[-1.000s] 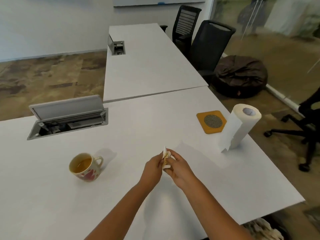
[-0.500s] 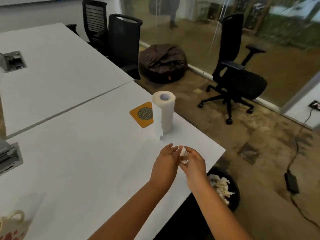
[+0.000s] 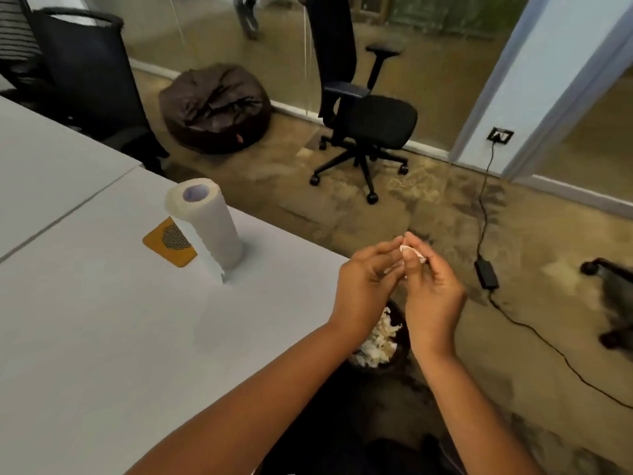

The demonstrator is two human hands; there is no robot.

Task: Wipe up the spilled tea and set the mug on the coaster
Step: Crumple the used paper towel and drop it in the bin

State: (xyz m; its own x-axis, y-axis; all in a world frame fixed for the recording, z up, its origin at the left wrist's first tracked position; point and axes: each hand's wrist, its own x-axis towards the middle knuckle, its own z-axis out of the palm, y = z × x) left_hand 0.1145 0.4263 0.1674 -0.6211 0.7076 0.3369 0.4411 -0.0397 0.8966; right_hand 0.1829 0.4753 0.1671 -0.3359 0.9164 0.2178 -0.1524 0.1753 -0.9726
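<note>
A: How did the counter (image 3: pixel 102 337) lie?

B: It filled the left of the view, white and mostly bare. Its right edge ran down from beyond the roll (image 3: pixel 209 224) to the forearms, and a seam split it from a second slab at far left. Past the edge the floor (image 3: pixel 428 217) was open as far as a black chair (image 3: pixel 363 121) and a dark beanbag (image 3: pixel 215 108).

A: Any containers?

B: One, a dark bin (image 3: pixel 399 358) on the floor, tight against the counter's edge and under the wrists. It held crumpled white paper, partly hidden by the arms.

A: And the task's things?

B: The roll stood upright near the edge, a loose sheet hanging down its front. The orange coaster (image 3: pixel 161 245) with its mesh centre lay just beside it, partly behind that sheet. The mug was out of view.

A: The hands?

B: Both were beyond the edge, above the bin. The left hand (image 3: pixel 366 286) and right hand (image 3: pixel 431 289) met at the fingertips, curled and pinching a small wad (image 3: pixel 412 252) between them.

A: Any writing?

B: None I could read.
</note>
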